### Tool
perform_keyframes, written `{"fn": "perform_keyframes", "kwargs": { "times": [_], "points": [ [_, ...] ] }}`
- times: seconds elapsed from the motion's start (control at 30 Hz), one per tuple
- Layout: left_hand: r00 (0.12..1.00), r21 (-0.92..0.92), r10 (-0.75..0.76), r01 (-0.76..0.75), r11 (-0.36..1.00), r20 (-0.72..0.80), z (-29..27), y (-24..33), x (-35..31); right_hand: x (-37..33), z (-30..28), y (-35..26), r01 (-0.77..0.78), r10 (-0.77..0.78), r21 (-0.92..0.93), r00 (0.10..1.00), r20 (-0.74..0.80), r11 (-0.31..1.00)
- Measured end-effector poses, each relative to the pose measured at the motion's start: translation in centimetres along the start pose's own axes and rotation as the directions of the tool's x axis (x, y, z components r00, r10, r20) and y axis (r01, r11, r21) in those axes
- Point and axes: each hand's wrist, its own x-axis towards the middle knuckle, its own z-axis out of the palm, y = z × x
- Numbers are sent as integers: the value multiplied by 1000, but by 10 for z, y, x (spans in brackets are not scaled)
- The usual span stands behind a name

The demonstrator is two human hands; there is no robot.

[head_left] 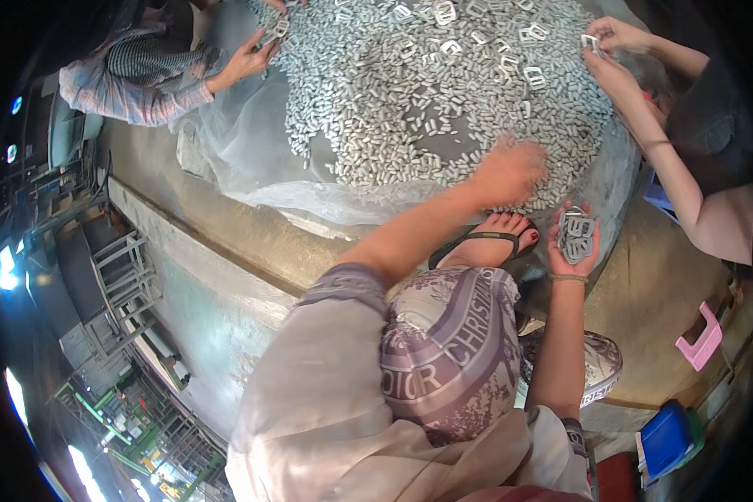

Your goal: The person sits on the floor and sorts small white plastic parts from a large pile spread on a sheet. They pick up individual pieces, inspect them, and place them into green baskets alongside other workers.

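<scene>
A big heap of small grey metal pieces (410, 92) lies on a translucent sheet (251, 159) spread over the floor. My left hand (510, 171) reaches forward into the near edge of the heap, blurred, fingers spread among the pieces. Palm up near my foot in a black sandal (494, 238), my right hand (575, 238) holds a stack of flat metal buckles (576, 234). Larger rectangular buckles (534, 77) are scattered on top of the heap.
One person's hand (247, 60) in a plaid sleeve works at the heap's far left. Another person's hands (615, 50) hold a buckle at the right. A pink stool (701, 339) and a blue container (668, 439) stand at right. Metal frames (121, 276) lie at left.
</scene>
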Motion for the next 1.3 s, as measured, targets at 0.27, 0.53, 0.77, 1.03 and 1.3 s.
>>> {"fn": "perform_keyframes", "kwargs": {
  "times": [0.27, 0.53, 0.77, 1.03, 1.3],
  "points": [
    [944, 293, -329, 315, 902, -3, -21, -64, -77, -12, 13, -30, 34, -26, -46, 985, 169, 998],
    [741, 610, -589, 638, 469, -322, -112, -139, -165, -16, -6, -32, 55, -55, 2, 984, 170, 998],
    [911, 405, -412, 368, 837, 25, -83, -107, -190, -8, -7, -20, 10, -10, -26, 1000, 23, 1000],
    [296, 693, -946, 710, 126, -130, -144, -188, -101, -12, 7, -21, 29, -27, -40, 998, 56, 999],
    [535, 217, -818, 841, 495, -211, -71, -191, 53, -7, 4, -9, -42, 40, -54, 999, -31, 998]
  ]
}}
